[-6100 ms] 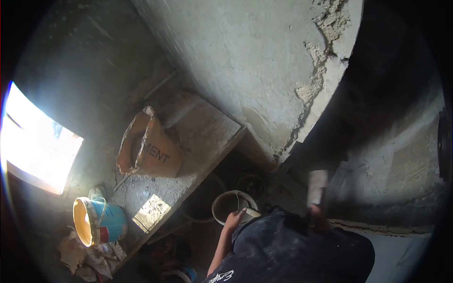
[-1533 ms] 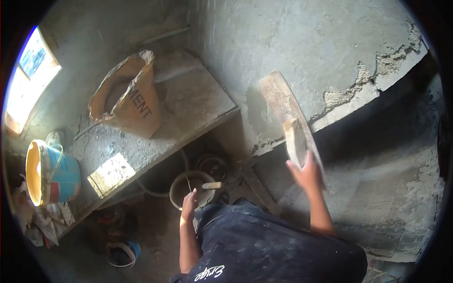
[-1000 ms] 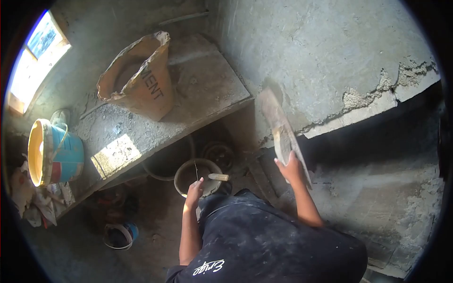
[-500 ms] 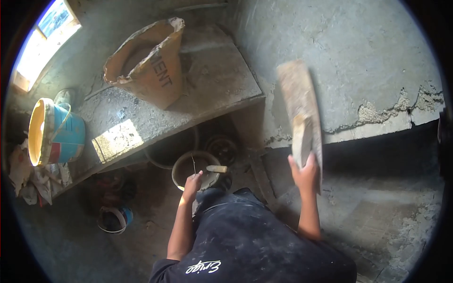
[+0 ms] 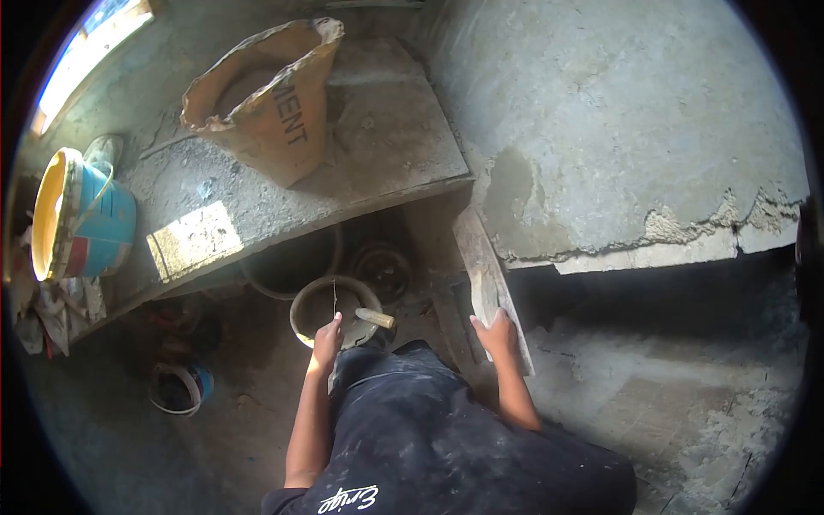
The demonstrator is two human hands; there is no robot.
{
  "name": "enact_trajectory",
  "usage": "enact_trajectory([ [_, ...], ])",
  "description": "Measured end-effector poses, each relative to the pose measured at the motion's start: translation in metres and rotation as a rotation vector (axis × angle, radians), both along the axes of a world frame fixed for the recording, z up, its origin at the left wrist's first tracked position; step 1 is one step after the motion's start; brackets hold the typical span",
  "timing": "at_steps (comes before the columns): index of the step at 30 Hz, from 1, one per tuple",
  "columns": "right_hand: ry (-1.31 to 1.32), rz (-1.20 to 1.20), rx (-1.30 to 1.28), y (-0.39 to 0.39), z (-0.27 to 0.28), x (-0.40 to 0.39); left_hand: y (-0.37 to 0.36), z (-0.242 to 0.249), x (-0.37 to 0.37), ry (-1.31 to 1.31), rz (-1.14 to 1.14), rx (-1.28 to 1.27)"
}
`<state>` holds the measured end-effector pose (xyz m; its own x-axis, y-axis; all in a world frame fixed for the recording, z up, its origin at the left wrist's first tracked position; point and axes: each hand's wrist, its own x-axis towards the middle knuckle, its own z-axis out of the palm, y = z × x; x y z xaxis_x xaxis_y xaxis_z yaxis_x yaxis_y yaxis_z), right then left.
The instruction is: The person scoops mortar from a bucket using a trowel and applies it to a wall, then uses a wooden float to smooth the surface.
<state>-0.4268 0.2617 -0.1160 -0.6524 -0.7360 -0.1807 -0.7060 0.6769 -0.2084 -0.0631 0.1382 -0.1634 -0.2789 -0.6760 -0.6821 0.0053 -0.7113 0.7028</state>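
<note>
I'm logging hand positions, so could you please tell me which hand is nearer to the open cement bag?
Left. The left hand rests at the rim of the small bucket, below the cement bag. The right hand grips the wooden float, farther off to the right.

Far left on my feed, a torn brown cement bag [image 5: 270,99] stands open on a dusty grey slab [image 5: 378,146], its printed letters facing right. At the left end of that slab I see a blue bucket [image 5: 81,219] lying on its side, yellow inside, with crumpled rags [image 5: 47,309] just near it. A patch of sunlight [image 5: 193,245] falls on the slab's near edge, and a bright window [image 5: 90,39] shows at the far left corner. Under the slab sits a dark ring-shaped tub [image 5: 287,270] in shadow. On the near floor lies a small round tin [image 5: 180,388]. To the right rises a plastered wall [image 5: 618,112], its lower edge crumbling.
</note>
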Motion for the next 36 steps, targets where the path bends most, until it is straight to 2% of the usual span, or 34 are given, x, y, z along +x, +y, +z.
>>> enact_trajectory([
  [2, -0.024, -0.009, -0.063, 0.004, 0.034, 0.014, 0.002, -0.002, 0.005, 0.0, 0.049, -0.014],
  [7, 0.2, 0.074, -0.439, -0.029, 0.123, 0.014, -0.002, -0.008, 0.002, 0.042, 0.057, -0.032],
  [9, 0.214, 0.039, -0.516, -0.04, 0.137, 0.002, -0.009, -0.003, -0.001, 0.07, 0.096, 0.026],
  [12, 0.275, 0.064, -0.458, -0.033, 0.119, -0.013, -0.015, -0.001, -0.002, 0.09, 0.112, 0.01],
  [15, 0.15, -0.028, -0.221, -0.018, 0.072, -0.011, -0.007, -0.003, -0.004, 0.072, 0.1, -0.021],
  [19, -0.034, -0.02, 0.025, 0.003, 0.034, 0.008, 0.0, -0.001, -0.008, -0.037, 0.029, -0.052],
  [21, -0.026, -0.026, -0.033, 0.012, 0.034, 0.022, 0.004, -0.01, -0.011, -0.096, -0.008, -0.109],
  [22, 0.01, 0.02, -0.19, 0.015, 0.036, 0.026, 0.006, -0.016, -0.012, -0.163, -0.068, -0.145],
  [23, 0.048, 0.035, -0.272, 0.012, 0.047, 0.029, 0.006, -0.008, -0.015, -0.227, -0.11, -0.158],
  [25, 0.167, 0.025, -0.382, 0.002, 0.073, 0.029, 0.008, -0.023, -0.019, -0.238, -0.158, -0.224],
  [28, 0.21, -0.015, -0.481, -0.014, 0.104, 0.011, 0.004, -0.022, -0.025, -0.259, -0.187, -0.191],
  [31, 0.224, 0.047, -0.402, 0.002, 0.058, -0.024, 0.002, -0.02, -0.029, -0.251, -0.208, -0.154],
  [33, 0.069, -0.041, -0.11, 0.007, 0.048, -0.013, -0.002, -0.017, -0.03, -0.252, -0.214, -0.152],
  [36, -0.057, -0.058, 0.077, 0.021, 0.028, 0.004, 0.004, -0.016, -0.029, -0.247, -0.249, -0.154],
])
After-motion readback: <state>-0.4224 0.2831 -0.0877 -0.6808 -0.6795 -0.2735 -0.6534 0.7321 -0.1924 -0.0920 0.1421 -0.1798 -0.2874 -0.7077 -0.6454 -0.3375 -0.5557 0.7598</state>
